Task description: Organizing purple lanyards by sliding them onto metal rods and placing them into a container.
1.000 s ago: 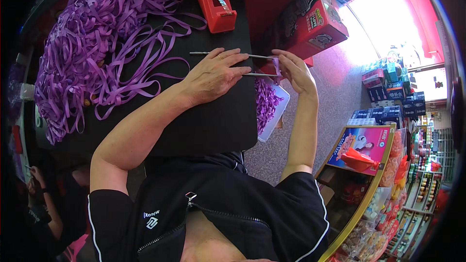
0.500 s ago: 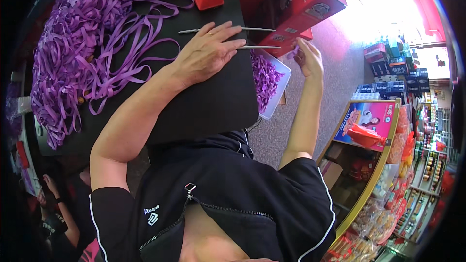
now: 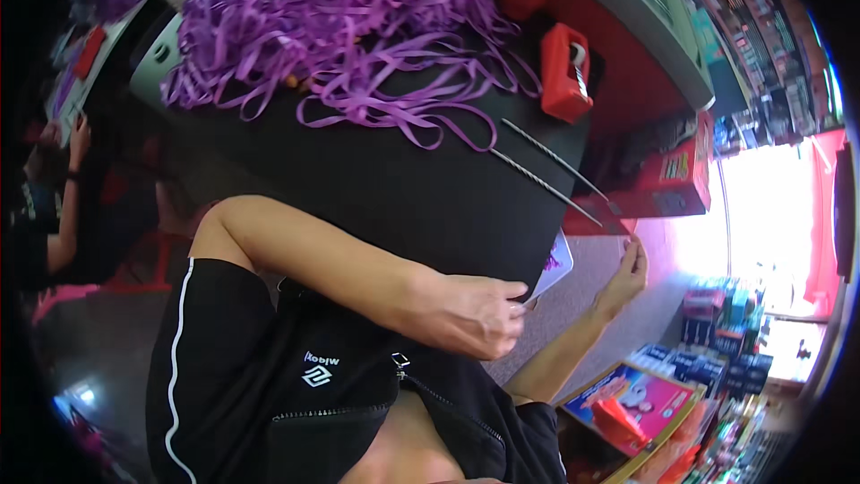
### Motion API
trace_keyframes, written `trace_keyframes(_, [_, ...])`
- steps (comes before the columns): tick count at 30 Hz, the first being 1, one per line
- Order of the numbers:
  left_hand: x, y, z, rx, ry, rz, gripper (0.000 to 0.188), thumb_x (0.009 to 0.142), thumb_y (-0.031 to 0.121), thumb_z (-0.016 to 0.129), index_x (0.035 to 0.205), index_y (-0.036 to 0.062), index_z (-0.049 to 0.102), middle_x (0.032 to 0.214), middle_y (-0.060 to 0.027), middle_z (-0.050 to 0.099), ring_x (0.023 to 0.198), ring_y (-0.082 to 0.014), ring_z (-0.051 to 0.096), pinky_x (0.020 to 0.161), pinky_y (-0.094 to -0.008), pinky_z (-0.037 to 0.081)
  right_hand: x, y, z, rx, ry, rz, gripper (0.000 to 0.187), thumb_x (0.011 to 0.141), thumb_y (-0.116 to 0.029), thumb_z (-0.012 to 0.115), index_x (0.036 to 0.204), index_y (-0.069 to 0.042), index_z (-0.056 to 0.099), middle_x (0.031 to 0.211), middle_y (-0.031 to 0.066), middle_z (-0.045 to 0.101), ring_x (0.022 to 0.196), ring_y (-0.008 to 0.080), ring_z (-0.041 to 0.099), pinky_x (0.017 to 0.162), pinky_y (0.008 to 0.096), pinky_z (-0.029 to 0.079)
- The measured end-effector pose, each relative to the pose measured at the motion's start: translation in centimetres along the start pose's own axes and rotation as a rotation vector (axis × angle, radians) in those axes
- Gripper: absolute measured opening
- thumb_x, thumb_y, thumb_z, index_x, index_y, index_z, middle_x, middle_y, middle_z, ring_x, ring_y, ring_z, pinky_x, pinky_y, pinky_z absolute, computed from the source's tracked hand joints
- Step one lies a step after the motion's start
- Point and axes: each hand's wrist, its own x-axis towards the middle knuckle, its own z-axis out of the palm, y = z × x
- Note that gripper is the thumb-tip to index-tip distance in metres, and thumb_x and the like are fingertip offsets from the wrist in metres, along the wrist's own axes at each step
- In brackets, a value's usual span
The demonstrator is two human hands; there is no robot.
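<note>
Looped flat purple ribbon (image 3: 358, 18); spiral-grooved rods (image 3: 537, 182); smooth black tabletop (image 3: 376, 197).

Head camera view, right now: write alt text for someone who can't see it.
A person's left hand curls near the front edge of a black table, the right hand out past its right side. Two thin, spiral-grooved metal rods jut over the table's edge, near a large heap of purple ribbon and a red tape dispenser.
</note>
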Motion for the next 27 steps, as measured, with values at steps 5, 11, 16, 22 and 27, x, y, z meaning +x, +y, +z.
trace_keyframes(5, [-7.2,0.6,0.5,-0.831,0.044,-0.252,0.022,0.088,0.017,0.052,0.103,0.0021,0.061,0.104,-0.0125,0.062,0.099,-0.0282,0.059,0.089,-0.0363,0.045,-0.9,-11.6,4.6,0.192,-0.319,-0.255,0.014,0.089,-0.005,0.058,0.097,0.001,0.067,0.093,0.0072,0.066,0.086,0.0121,0.060,0.077,0.0254,0.046])
trace_keyframes(11, [-18.2,3.1,11.3,-0.874,0.348,-1.066,0.034,0.090,0.029,0.055,0.113,0.0050,0.060,0.116,-0.0144,0.057,0.112,-0.0317,0.051,0.098,-0.0402,0.039,-2.9,-21.6,12.9,0.147,-0.889,-0.847,0.014,0.079,0.000,0.066,0.093,-0.002,0.067,0.088,0.0100,0.066,0.078,0.0188,0.062,0.069,0.0274,0.048])
trace_keyframes(16, [-22.7,3.2,20.1,0.031,0.178,-1.352,0.051,0.083,0.043,0.058,0.124,0.0118,0.055,0.136,-0.0150,0.040,0.129,-0.0333,0.033,0.104,-0.0524,0.027,-6.1,-27.2,20.2,0.137,-1.140,-1.007,0.014,0.082,-0.012,0.066,0.092,-0.003,0.067,0.087,0.0102,0.063,0.078,0.0258,0.062,0.070,0.0320,0.048])
trace_keyframes(22, [-23.3,4.3,20.7,0.058,0.239,-1.350,0.054,0.083,0.044,0.058,0.128,0.0140,0.053,0.143,-0.0145,0.034,0.134,-0.0328,0.029,0.106,-0.0522,0.025,-10.1,-27.6,26.4,-0.201,-1.070,-1.163,0.031,0.073,-0.036,0.070,0.085,-0.007,0.070,0.084,0.0117,0.061,0.088,0.0289,0.058,0.078,0.0397,0.045])
trace_keyframes(27, [-23.9,5.0,21.9,0.026,0.295,-1.301,0.052,0.085,0.042,0.058,0.128,0.0138,0.052,0.144,-0.0126,0.032,0.135,-0.0316,0.027,0.108,-0.0502,0.023,-10.4,-26.4,27.3,-0.127,-0.958,-1.176,0.023,0.080,-0.026,0.067,0.087,-0.004,0.069,0.081,0.0104,0.062,0.081,0.0252,0.060,0.073,0.0337,0.046])
